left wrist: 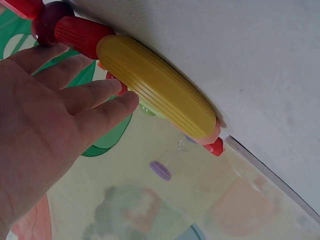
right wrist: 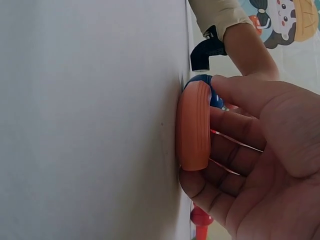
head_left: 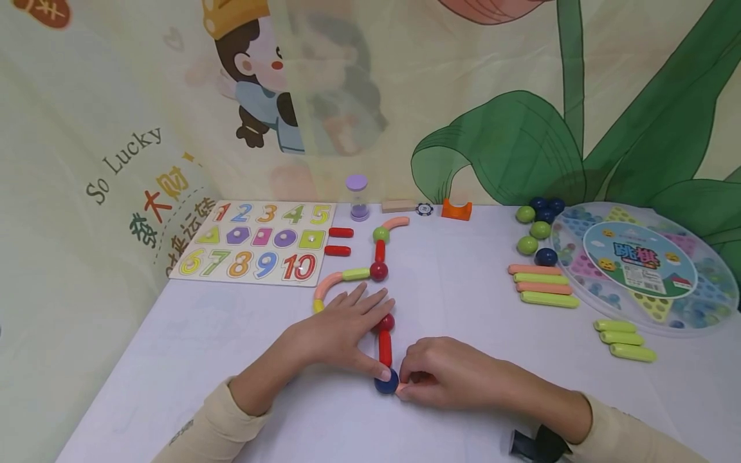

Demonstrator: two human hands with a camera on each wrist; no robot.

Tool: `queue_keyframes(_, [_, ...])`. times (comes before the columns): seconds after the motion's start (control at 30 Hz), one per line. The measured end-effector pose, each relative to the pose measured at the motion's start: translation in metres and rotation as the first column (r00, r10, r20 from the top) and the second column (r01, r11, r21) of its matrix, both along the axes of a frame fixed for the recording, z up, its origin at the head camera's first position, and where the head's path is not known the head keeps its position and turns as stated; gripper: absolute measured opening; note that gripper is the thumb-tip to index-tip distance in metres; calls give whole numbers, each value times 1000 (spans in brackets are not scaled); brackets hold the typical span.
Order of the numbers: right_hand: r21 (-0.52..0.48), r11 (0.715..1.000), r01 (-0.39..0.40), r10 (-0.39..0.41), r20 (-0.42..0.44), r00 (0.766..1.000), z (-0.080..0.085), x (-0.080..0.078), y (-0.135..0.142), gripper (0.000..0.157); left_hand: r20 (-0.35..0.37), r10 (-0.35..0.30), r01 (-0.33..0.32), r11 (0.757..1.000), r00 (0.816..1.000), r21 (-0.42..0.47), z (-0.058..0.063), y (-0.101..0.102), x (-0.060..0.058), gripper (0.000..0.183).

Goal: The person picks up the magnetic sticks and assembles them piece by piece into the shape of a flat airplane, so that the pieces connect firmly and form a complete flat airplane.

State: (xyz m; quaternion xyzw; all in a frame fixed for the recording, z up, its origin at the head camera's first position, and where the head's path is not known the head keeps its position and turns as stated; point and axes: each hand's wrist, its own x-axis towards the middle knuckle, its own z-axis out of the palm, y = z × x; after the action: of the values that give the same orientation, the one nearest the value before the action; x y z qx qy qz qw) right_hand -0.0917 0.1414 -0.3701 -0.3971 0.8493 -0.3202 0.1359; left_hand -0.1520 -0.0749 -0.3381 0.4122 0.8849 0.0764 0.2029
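Observation:
My right hand (head_left: 457, 373) holds a short curved orange rod (right wrist: 194, 127), one end against a blue ball (head_left: 383, 386). My left hand (head_left: 341, 331) lies with spread, straight fingers over a chain of toy rods and balls, its thumb at the blue ball. Above that ball run a straight red rod (head_left: 384, 349) and a red ball (head_left: 388, 321), partly under the left fingers. A curved yellow rod (left wrist: 160, 87) shows beside the left fingers in the left wrist view. Farther up, the chain continues through a green rod (head_left: 356, 274), another red ball (head_left: 379, 271) and a green ball (head_left: 381, 235).
A number puzzle board (head_left: 269, 243) lies at left, two red rods (head_left: 338, 251) beside it. At the back stand a purple-capped sand timer (head_left: 358, 198) and an orange arch block (head_left: 457, 209). Loose balls (head_left: 527, 245), rods (head_left: 548, 299) and a round board-game case (head_left: 703, 308) lie at right.

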Motion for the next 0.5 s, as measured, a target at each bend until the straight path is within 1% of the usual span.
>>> queue_keyframes(0.1, [9, 1000, 24, -24, 43, 999, 2, -2, 2, 20, 6, 2, -2, 1000, 1000, 6, 0, 0, 0, 103])
queue_keyframes(0.2, [47, 996, 77, -80, 75, 994, 9, -7, 10, 22, 26, 9, -9, 1000, 1000, 20, 0, -1, -2, 102])
queue_keyframes(0.27, [88, 987, 136, -141, 51, 989, 17, -14, 20, 22, 55, 25, -27, 998, 998, 48, 1, -2, -7, 100])
queue_keyframes(0.33, [129, 966, 223, -224, -4, 975, 27, -26, 37, 22, 85, 45, -53, 994, 995, 93, 2, -4, -17, 95])
queue_keyframes(0.4, [161, 931, 327, -319, -77, 945, 36, -40, 59, 21, 105, 94, -108, 984, 990, 141, 5, -6, -32, 85])
queue_keyframes(0.43, [176, 905, 386, -373, -105, 922, 41, -48, 72, 20, 110, 129, -145, 976, 986, 163, 7, -6, -40, 79])
queue_keyframes(0.5, [211, 835, 509, -488, -146, 861, 49, -62, 100, 20, 108, 212, -230, 952, 971, 201, 13, -3, -58, 65])
